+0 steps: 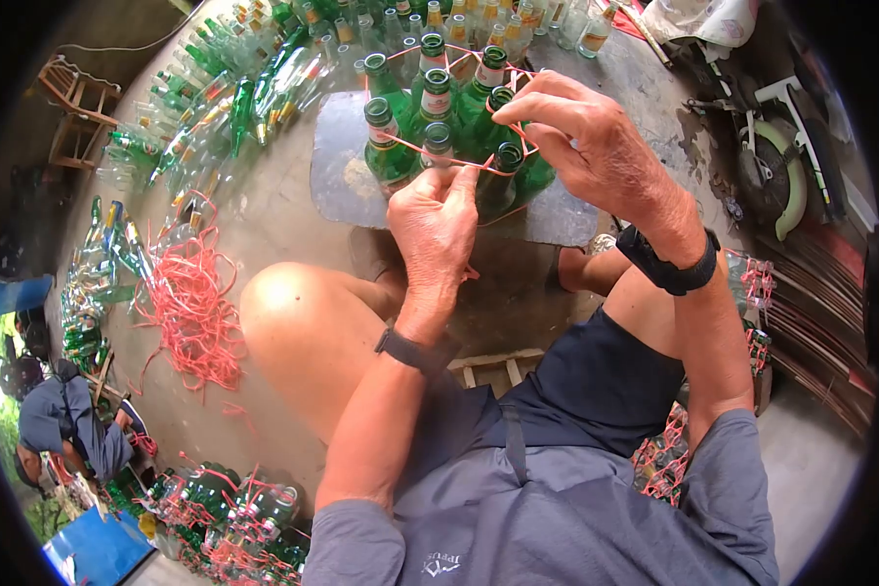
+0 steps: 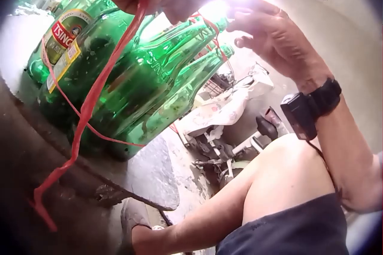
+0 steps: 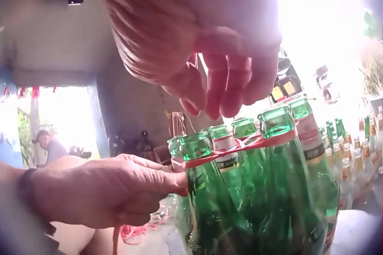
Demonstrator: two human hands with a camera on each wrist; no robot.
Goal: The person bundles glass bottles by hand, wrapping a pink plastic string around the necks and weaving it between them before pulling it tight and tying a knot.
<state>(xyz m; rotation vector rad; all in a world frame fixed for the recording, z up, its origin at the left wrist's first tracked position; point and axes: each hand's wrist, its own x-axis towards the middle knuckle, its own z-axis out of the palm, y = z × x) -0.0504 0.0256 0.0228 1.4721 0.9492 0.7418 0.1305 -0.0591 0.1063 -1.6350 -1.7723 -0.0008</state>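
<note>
A cluster of green glass bottles point(image 1: 436, 103) stands upright on a grey board point(image 1: 337, 166). Pink plastic twine point(image 1: 400, 144) runs around the outer necks, and a second strand point(image 2: 90, 124) circles the bodies lower down. My left hand point(image 1: 432, 220) pinches the twine between thumb and forefinger beside the nearest neck. From that grip a loose red tail point(image 2: 90, 102) hangs down in the left wrist view. Above the right side of the cluster is my right hand point(image 1: 596, 142), its fingers point(image 3: 230, 81) loosely bent over the bottle mouths with no twine visible between them.
A tangled heap of pink twine point(image 1: 190, 308) lies on the floor to the left. Many loose bottles point(image 1: 195, 98) spread behind and left of the board. Tied bundles point(image 1: 230, 513) stand at lower left, near another person point(image 1: 73, 420). A wheeled vehicle point(image 1: 776, 166) stands at right.
</note>
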